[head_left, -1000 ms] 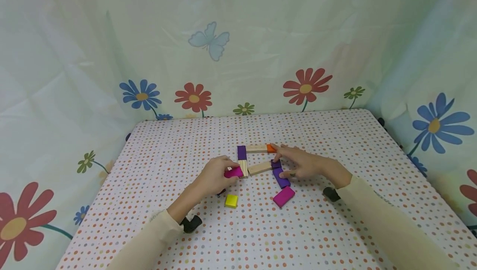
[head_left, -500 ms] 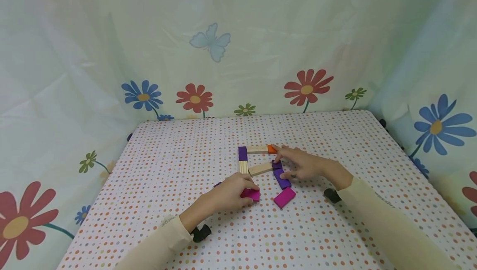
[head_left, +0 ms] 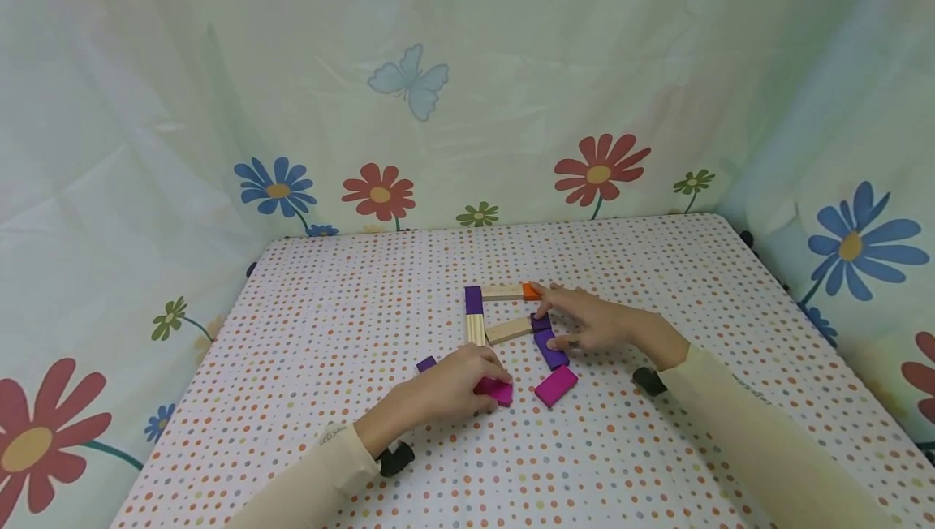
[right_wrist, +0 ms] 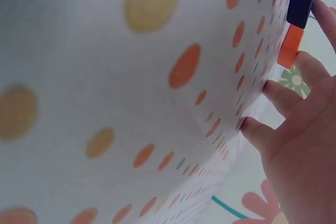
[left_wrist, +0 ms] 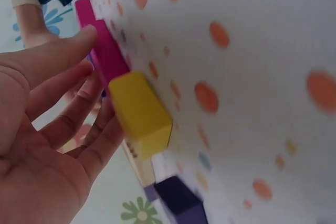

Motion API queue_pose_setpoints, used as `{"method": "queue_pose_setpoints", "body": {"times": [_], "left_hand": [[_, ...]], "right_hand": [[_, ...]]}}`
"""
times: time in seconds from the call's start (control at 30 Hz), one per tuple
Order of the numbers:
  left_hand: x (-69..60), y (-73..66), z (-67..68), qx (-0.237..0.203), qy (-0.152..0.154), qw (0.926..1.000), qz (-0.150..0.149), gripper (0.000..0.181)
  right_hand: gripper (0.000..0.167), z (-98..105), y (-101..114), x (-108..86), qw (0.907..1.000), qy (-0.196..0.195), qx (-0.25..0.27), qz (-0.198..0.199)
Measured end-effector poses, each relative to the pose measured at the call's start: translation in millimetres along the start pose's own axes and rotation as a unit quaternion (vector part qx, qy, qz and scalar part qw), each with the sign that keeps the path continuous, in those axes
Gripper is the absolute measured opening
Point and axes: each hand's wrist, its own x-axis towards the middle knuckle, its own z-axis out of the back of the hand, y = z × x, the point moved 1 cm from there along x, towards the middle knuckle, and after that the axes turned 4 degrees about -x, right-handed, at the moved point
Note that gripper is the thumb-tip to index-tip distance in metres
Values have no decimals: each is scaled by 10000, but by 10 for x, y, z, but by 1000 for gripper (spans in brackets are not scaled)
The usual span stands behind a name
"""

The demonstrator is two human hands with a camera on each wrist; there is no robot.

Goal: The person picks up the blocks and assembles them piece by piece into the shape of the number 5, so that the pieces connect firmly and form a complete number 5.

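My left hand [head_left: 456,383] pinches a magenta wooden block [head_left: 498,391] between thumb and fingers, low over the tabletop. Close by, to its right, lies another magenta block [head_left: 557,387]. A yellow block [left_wrist: 140,111] shows beside the left fingers in the left wrist view; the hand covers it in the head view. My right hand [head_left: 592,320] has its fingers spread along the right side of the blocks. Its fingertips touch or nearly touch an orange block [head_left: 532,291], a dark purple block [head_left: 540,323] and a longer purple block [head_left: 551,349].
Plain wood blocks form part of the outline: one at the back [head_left: 502,293], one slanting in the middle [head_left: 509,330], and a striped piece [head_left: 476,329] below a purple block [head_left: 473,299]. A loose purple block [head_left: 427,363] lies left. A dotted cloth [head_left: 351,294] covers the table.
My left hand has carried the magenta block away from the striped wood, rightward and nearer to me. The yellow block has gone out of sight behind that hand. My right hand has stayed put.
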Motion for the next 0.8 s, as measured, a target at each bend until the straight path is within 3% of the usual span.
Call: {"method": "queue_pose_setpoints", "body": {"times": [0.27, 0.8], "left_hand": [[-53, 86, 91, 10, -120, 9999, 50, 30], [-55, 116, 59, -65, -113, 9999, -29, 23]], "right_hand": [[34, -3, 1, 20, 10000, 50, -4, -49], [34, -16, -26, 31, 10000, 60, -30, -51]]}}
